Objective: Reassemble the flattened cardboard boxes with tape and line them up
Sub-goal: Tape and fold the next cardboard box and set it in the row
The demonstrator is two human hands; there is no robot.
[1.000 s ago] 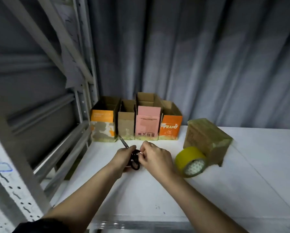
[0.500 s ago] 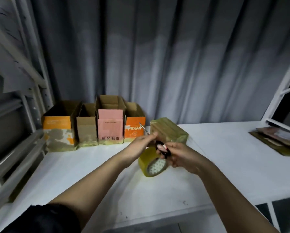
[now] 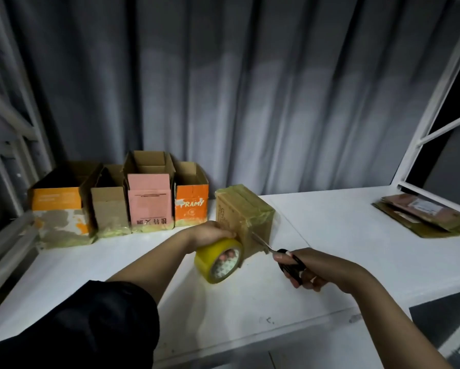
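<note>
A brown cardboard box (image 3: pixel 243 211) wrapped in yellowish tape stands upside down mid-table. My left hand (image 3: pixel 210 233) grips the top of a yellow tape roll (image 3: pixel 219 262) pressed against the box's near side. My right hand (image 3: pixel 308 270) holds black-handled scissors (image 3: pixel 282 258), their blades pointing at the box's lower near face beside the roll. Several assembled open boxes stand in a row at the back left: an orange and white one (image 3: pixel 58 209), a plain brown one (image 3: pixel 109 206), a pink one (image 3: pixel 149 203) and an orange one (image 3: pixel 191 206).
The white table (image 3: pixel 330 235) runs to a grey curtain at the back. A stack of flattened cardboard (image 3: pixel 423 214) lies at the far right. Metal shelf posts (image 3: pixel 7 155) stand at the left, and a white frame (image 3: pixel 436 102) rises at the right.
The view swung right. The scissors passed fully into my right hand and now point at the taped box. My left hand left them and took hold of the tape roll.
</note>
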